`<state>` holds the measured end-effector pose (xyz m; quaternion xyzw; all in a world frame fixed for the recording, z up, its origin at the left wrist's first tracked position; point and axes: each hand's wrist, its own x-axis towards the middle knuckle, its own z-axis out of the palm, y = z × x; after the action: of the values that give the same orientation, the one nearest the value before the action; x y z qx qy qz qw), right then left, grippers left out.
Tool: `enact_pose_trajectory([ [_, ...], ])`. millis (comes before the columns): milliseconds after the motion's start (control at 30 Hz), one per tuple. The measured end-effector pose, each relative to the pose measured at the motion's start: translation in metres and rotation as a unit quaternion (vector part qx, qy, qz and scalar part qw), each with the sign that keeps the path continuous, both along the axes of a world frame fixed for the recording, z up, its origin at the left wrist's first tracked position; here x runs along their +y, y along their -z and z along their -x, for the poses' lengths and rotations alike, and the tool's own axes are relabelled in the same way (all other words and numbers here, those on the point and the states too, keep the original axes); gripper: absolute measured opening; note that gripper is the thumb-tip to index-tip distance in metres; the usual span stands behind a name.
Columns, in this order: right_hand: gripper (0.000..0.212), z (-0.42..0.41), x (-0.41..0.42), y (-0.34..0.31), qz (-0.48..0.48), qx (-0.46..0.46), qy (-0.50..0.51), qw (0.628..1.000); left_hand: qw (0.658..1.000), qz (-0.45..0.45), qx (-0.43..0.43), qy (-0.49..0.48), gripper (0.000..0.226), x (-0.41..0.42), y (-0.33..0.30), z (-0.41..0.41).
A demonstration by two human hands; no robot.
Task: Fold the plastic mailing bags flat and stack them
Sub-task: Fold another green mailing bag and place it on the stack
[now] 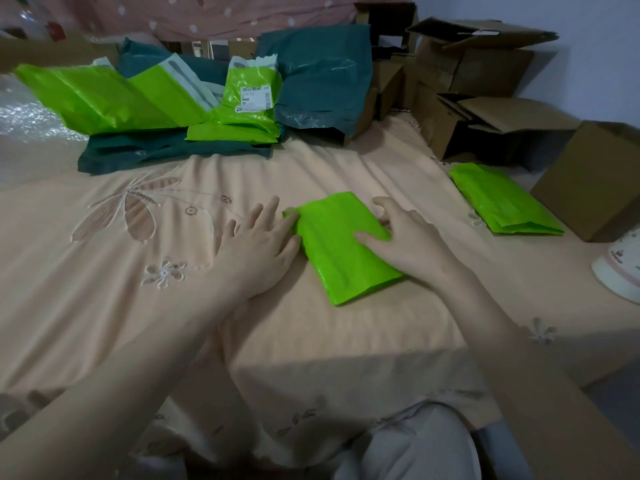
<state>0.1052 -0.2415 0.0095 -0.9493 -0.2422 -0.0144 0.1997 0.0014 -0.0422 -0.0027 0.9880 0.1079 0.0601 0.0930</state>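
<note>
1. Fingers of our left hand [259, 244] lie straight and flat, tips touching the left edge of the folded bag [341, 247]; our right hand [405, 237] rests on its right side, fingers loosely spread, pressing, gripping nothing.
2. We judge the bag light, thin, soft and slippery, apt to spring open; best pinched along its long edges so the folds stay flat.
3. It is bright green, creased, a slim tilted rectangle on the peach bedsheet [138, 289] before us.
4. One folded green bag [502, 202] lies well apart to the right.
5. Unfolded green and teal bags [214, 109] are heaped beyond, near cardboard boxes [485, 98].
</note>
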Motion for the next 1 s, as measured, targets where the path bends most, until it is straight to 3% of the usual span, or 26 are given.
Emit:
enact_pose_trajectory([
  [100,0.056,0.009,-0.003,0.008,-0.035,-0.051,0.005,0.998,0.995,0.023,-0.076,-0.057,0.065,-0.011,0.000,-0.003],
  [167,0.056,0.013,-0.006,0.011,-0.072,-0.070,0.018,0.995,0.985,0.127,-0.106,-0.044,0.065,-0.020,-0.002,-0.005],
  [267,0.053,0.014,-0.010,0.009,-0.109,-0.095,0.052,0.988,0.949,0.303,-0.084,0.015,0.048,-0.037,-0.009,-0.012],
  [400,0.038,0.003,-0.025,0.002,-0.154,-0.115,0.073,0.979,0.905,0.408,-0.114,0.029,0.041,-0.057,-0.010,-0.035],
  [500,0.030,-0.013,-0.044,-0.005,-0.144,-0.127,0.095,0.977,0.844,0.521,-0.125,0.035,0.028,-0.075,-0.012,-0.057],
  [600,0.034,-0.028,-0.063,-0.017,-0.162,-0.101,0.103,0.976,0.837,0.526,-0.150,0.033,0.023,-0.094,-0.019,-0.083],
  [733,0.054,-0.048,-0.092,-0.031,-0.105,-0.091,0.134,0.981,0.829,0.529,-0.180,0.035,0.020,-0.128,-0.021,-0.121],
  [1000,0.067,-0.099,-0.146,-0.034,-0.024,-0.059,0.179,0.982,0.856,0.475,-0.195,0.063,0.026,-0.199,-0.024,-0.179],
])
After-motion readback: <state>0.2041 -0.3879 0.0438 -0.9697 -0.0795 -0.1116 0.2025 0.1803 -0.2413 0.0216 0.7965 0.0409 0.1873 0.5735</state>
